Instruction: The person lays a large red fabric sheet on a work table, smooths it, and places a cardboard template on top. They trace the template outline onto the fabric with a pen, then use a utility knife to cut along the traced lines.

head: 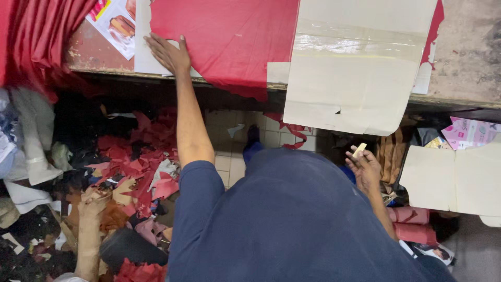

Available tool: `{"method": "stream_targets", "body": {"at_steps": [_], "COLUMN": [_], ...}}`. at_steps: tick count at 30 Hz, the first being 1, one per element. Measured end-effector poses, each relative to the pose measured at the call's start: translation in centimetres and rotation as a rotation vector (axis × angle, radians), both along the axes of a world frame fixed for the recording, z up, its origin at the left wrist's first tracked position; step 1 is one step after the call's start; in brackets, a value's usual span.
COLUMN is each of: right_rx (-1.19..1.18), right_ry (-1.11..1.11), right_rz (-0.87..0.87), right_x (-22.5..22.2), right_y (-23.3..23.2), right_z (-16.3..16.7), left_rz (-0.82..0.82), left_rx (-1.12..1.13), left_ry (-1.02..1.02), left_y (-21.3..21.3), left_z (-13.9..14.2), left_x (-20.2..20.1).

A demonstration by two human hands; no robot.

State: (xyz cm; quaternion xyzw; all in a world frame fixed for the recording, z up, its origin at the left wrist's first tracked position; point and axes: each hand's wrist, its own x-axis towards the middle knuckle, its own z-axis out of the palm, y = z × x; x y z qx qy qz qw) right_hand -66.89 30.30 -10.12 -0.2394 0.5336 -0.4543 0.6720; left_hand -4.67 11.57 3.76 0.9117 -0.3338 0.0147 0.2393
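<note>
At the table edge, left hand (168, 52): flat, palm down, fingers spread a little, pressing on the red fabric (229, 36) where it overlaps a white paper sheet (142, 49).
Red fabric: spread across the worn table (467, 47), its lower edge hanging just over the table's front.
Right hand (365, 169): held low beside the body, away from the table, fingers curled to pinch a small pale yellow piece of chalk (359, 150) at the fingertips.
Cardboard pattern (355, 73): large, pale, with a strip of clear tape across it, lying on the fabric's right part and jutting out past the table edge, above the right hand.
Printed leaflet (116, 23): on the table left of the left hand, partly under the white sheet.
Floor on the left: tiled, littered with red and tan scraps (138, 167).
Second cardboard piece (454, 177): low on the right, near the right hand, with red rolls (412, 224) below it.
Body: dark blue shirt (292, 224) fills the lower middle.
</note>
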Motion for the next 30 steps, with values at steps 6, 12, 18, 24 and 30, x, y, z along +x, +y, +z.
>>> {"method": "stream_targets", "body": {"at_steps": [6, 12, 18, 24, 30], "right_rx": [-0.15, -0.226, -0.319, -0.373, -0.347], "right_ry": [0.075, 0.195, 0.151, 0.252, 0.506], "right_rz": [-0.106, -0.411, -0.315, -0.28, -0.282], "right_x": [1.0, -1.9, -4.4, -3.3, -2.6], "right_y": [-1.0, -3.9, -7.8, -9.0, -9.0], "right_z": [0.5, 2.2, 3.9, 3.5, 3.6], "left_rz": [0.202, -0.362, -0.4, -0.333, -0.349], "left_rx": [-0.492, -0.403, -0.335, -0.504, -0.589], "left_ry": [0.185, 0.673, 0.865, 0.847, 0.82], "left_y": [0.6, 9.9, 11.5, 7.8, 6.3], "left_z": [-0.3, -3.5, -7.2, -8.9, -8.6], "left_x": [-2.8, -21.1, -28.3, -28.5, -28.4]}}
